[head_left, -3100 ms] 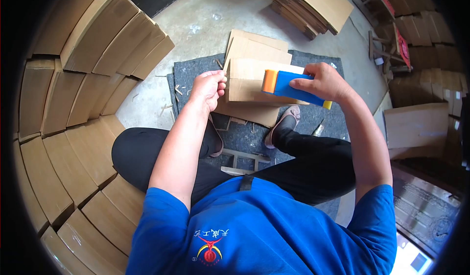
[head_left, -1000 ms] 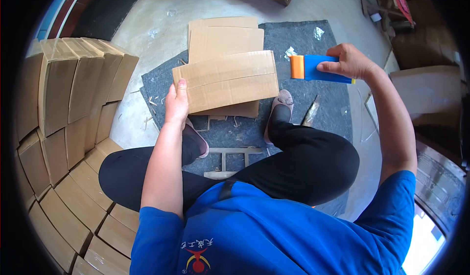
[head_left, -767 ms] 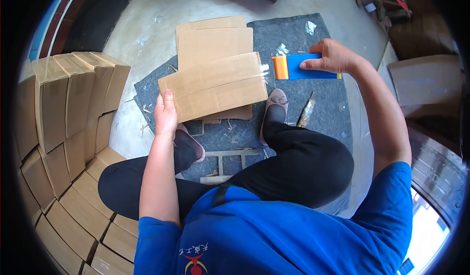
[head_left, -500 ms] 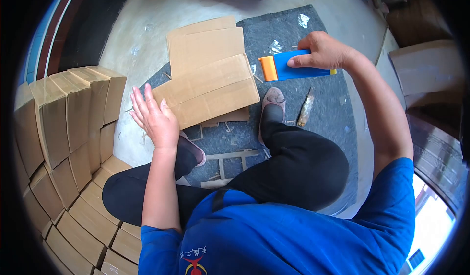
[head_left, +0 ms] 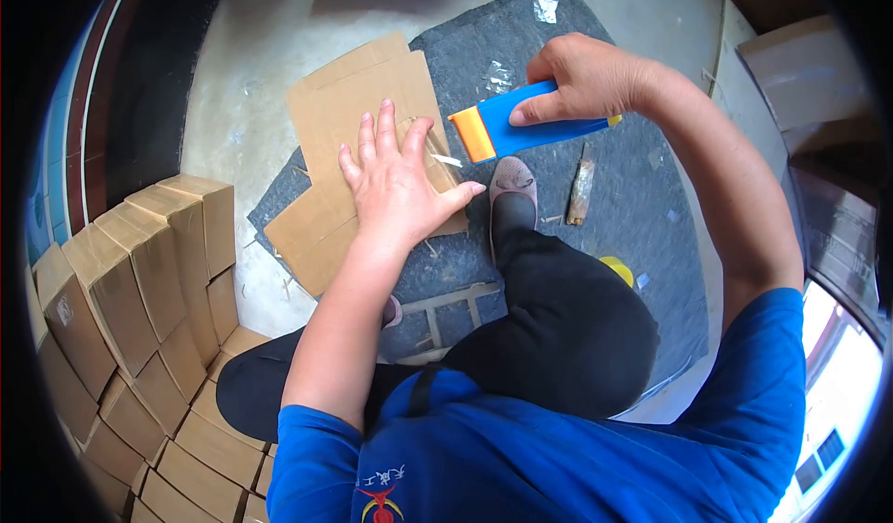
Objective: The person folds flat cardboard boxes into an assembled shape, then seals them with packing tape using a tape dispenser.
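Note:
A folded flat cardboard piece (head_left: 349, 81) lies on the dark mat in front of me. My left hand (head_left: 395, 183) is spread over its middle, palm down, fingers apart, hiding part of it. In my right hand (head_left: 586, 81) is a blue block-shaped tool (head_left: 530, 132) with an orange end, my thumb pressed along its top. The orange end points left, a short gap from the cardboard's right edge. A thin pale strip (head_left: 446, 160) shows in that gap, beside my left hand.
A worn knife-like tool (head_left: 580, 191) lies on the mat (head_left: 642, 207), right of my shoe (head_left: 513, 181). A yellow round thing (head_left: 616, 269) is by my knee. Stacked cardboard boxes (head_left: 139, 267) rise at the left. Foil scraps (head_left: 545, 8) lie farther up the mat.
My left hand has moved right, from the cardboard's left edge onto its middle. The cardboard has turned and shifted left. My right hand has carried the blue tool left and tilted it.

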The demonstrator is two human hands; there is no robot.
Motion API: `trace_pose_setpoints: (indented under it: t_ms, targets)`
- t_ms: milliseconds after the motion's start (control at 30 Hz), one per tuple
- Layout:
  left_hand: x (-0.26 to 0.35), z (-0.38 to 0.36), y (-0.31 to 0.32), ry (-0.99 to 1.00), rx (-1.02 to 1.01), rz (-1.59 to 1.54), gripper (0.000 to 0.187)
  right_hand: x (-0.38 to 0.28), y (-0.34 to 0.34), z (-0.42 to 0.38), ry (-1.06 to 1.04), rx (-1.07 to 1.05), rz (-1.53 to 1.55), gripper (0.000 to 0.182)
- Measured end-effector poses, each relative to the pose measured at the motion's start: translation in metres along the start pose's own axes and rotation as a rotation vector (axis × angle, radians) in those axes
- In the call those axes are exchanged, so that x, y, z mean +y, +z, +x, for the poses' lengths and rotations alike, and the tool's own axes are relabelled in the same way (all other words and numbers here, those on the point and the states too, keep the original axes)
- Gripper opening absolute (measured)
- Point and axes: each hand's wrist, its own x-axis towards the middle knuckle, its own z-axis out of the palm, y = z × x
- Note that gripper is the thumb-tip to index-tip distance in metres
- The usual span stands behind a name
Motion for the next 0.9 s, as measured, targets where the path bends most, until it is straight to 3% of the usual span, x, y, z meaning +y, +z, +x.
trace_pose_setpoints:
  t_ms: [267,467,667,733,900]
  targets:
    - [-0.012,0.007,0.005,0.011,0.025,-0.038,0.074,0.0,-0.019,0.002,0.048,-0.071,-0.072,0.074]
    - [-0.011,0.01,0.006,0.025,0.015,-0.057,0.068,-0.002,-0.012,0.007,0.114,-0.059,-0.139,0.063]
    - [-0.008,0.006,0.004,0.043,0.0,-0.078,0.074,-0.053,0.01,0.024,0.152,-0.142,-0.254,0.041]
    - [-0.006,0.008,-0.001,0.005,-0.098,-0.057,0.085,-0.071,0.014,0.024,0.14,-0.149,-0.247,0.033]
    - [-0.006,0.007,-0.001,0.011,-0.086,-0.076,0.095,-0.102,0.029,0.021,0.052,-0.046,-0.28,0.023]
